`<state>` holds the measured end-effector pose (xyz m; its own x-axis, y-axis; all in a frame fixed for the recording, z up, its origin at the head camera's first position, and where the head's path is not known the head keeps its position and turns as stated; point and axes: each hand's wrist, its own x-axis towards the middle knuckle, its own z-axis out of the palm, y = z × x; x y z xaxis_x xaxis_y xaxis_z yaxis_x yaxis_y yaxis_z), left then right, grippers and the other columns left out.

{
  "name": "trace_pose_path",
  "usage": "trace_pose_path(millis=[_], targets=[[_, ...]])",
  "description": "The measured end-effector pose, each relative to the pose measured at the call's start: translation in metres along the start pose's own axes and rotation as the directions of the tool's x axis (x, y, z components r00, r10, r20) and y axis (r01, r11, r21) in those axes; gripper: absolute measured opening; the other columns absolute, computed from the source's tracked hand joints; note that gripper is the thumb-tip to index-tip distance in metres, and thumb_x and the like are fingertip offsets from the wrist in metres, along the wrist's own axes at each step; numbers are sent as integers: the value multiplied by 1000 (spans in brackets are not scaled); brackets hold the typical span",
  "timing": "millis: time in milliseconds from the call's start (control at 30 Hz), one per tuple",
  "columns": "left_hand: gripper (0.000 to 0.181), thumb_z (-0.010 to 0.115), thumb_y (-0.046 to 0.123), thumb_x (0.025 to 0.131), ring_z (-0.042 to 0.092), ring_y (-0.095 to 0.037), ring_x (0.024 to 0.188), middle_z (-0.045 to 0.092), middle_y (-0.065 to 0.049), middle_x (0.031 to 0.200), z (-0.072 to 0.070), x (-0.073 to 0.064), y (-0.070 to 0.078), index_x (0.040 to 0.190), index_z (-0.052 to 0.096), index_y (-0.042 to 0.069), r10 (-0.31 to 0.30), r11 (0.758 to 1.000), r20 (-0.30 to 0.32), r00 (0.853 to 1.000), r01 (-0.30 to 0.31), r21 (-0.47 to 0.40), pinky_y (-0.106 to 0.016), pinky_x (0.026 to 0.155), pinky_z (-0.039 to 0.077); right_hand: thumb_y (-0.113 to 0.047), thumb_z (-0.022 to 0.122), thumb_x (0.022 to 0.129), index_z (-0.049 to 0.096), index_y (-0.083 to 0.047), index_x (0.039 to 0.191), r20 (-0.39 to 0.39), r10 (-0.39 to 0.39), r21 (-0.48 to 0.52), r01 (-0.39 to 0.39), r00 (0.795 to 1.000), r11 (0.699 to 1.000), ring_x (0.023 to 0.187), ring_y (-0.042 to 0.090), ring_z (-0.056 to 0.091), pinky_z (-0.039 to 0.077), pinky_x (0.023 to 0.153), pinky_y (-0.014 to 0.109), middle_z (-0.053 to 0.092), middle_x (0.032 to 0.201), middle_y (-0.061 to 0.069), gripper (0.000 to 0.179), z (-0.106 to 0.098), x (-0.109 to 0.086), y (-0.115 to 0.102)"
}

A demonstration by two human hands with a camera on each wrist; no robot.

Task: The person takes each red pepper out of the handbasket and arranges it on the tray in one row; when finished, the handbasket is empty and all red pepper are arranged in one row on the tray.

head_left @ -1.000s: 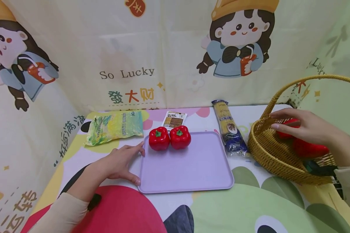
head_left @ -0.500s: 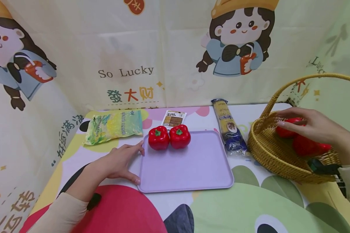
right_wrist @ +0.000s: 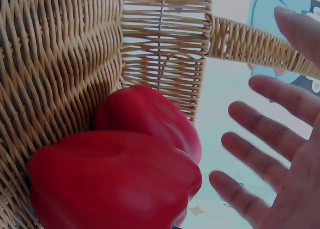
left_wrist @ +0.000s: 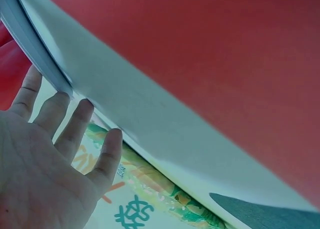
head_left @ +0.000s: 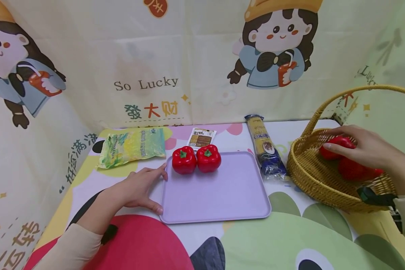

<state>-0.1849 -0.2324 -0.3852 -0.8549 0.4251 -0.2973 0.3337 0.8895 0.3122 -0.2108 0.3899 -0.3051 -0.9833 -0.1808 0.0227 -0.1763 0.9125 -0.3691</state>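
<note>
My left hand (head_left: 136,189) rests with spread fingers and thumb at the left edge of a pale purple tray (head_left: 233,187). Two glossy red bell peppers with green stems, a left one (head_left: 184,160) and a right one (head_left: 208,158), sit side by side in the tray's back left part. At the right, my right hand (head_left: 366,148) reaches over a wicker basket (head_left: 310,183), its thumb overlapping a red bell pepper (head_left: 335,150) inside. A second red pepper (right_wrist: 115,181) lies in the basket too. In the right wrist view the fingers (right_wrist: 255,156) are extended, apart from both peppers.
A yellow-green plastic packet (head_left: 133,147) lies at the back left. Behind the tray is a small brown-and-white packet (head_left: 201,138). A long blue and yellow pasta bag (head_left: 266,148) lies between tray and basket. The basket's tall handle (head_left: 364,89) arches over its opening.
My right hand has moved slightly right and lower over the red bell pepper in the basket. The left hand and tray stay in place.
</note>
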Motion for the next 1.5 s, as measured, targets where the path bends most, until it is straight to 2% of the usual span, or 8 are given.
trace_pose_path(millis=[367, 600, 800, 933, 1067, 1200, 1333, 1500], targets=[[94, 87, 75, 52, 40, -36, 143, 35, -7, 165, 0, -2, 0, 129, 52, 35, 19, 1000, -15, 1000, -19, 3, -67, 103, 41, -42, 66, 99, 45, 6, 142, -20, 9, -55, -10, 1000, 998, 128, 56, 34, 32, 97, 72, 41, 138, 37, 67, -1, -6, 3], [94, 88, 74, 52, 39, -36, 142, 37, -7, 164, 0, -1, 1, 130, 52, 35, 20, 1000, -16, 1000, -20, -7, -68, 103, 41, -54, 55, 102, 34, 8, 146, 50, 121, -95, -116, 991, 989, 121, 56, 36, 37, 91, 79, 36, 135, 41, 79, -5, -10, 6], [94, 88, 74, 52, 39, -36, 142, 36, -6, 164, 0, -1, 0, 129, 51, 36, 20, 1000, -17, 1000, -20, -7, -67, 103, 41, -56, 51, 103, 28, 12, 147, 76, 151, -115, -141, 986, 983, 124, 60, 32, 32, 95, 80, 31, 136, 45, 84, -6, -12, 10], [94, 87, 75, 53, 40, -36, 141, 37, -6, 164, 0, -2, 0, 129, 51, 35, 27, 1000, -20, 999, -27, -2, -68, 102, 41, -54, 59, 100, 29, 10, 147, 76, 138, -122, -128, 987, 984, 123, 59, 33, 36, 92, 79, 33, 135, 43, 85, -5, -10, 11], [94, 88, 75, 53, 40, -36, 141, 37, -6, 163, 0, -2, -1, 129, 50, 34, 27, 1000, -20, 999, -27, 0, -69, 102, 40, -49, 75, 91, 31, 10, 146, 83, 109, -122, -98, 991, 988, 118, 56, 40, 48, 83, 74, 41, 131, 40, 91, -3, -9, 10], [94, 88, 74, 53, 40, -36, 141, 38, -7, 162, -1, -3, 0, 130, 50, 34, 24, 1000, -18, 1000, -24, -6, -69, 103, 40, -39, 86, 83, 29, 10, 147, 102, 68, -101, -58, 992, 993, 115, 56, 43, 52, 78, 71, 43, 129, 39, 99, -2, -9, 12], [94, 88, 73, 53, 40, -36, 141, 38, -7, 163, -1, -3, 1, 130, 50, 34, 25, 1000, -18, 1000, -25, -4, -69, 103, 40, -31, 92, 77, 20, 6, 153, 150, 43, -79, -31, 988, 996, 113, 57, 43, 53, 77, 69, 38, 130, 41, 111, -3, -12, 14], [93, 88, 73, 55, 40, -38, 141, 37, -9, 163, -1, -2, 1, 130, 51, 33, 36, 999, -18, 999, -36, 0, -69, 102, 41, -32, 92, 76, 10, 2, 157, 184, 80, -77, -67, 980, 995, 111, 62, 38, 53, 74, 71, 27, 132, 44, 120, -4, -14, 15]])
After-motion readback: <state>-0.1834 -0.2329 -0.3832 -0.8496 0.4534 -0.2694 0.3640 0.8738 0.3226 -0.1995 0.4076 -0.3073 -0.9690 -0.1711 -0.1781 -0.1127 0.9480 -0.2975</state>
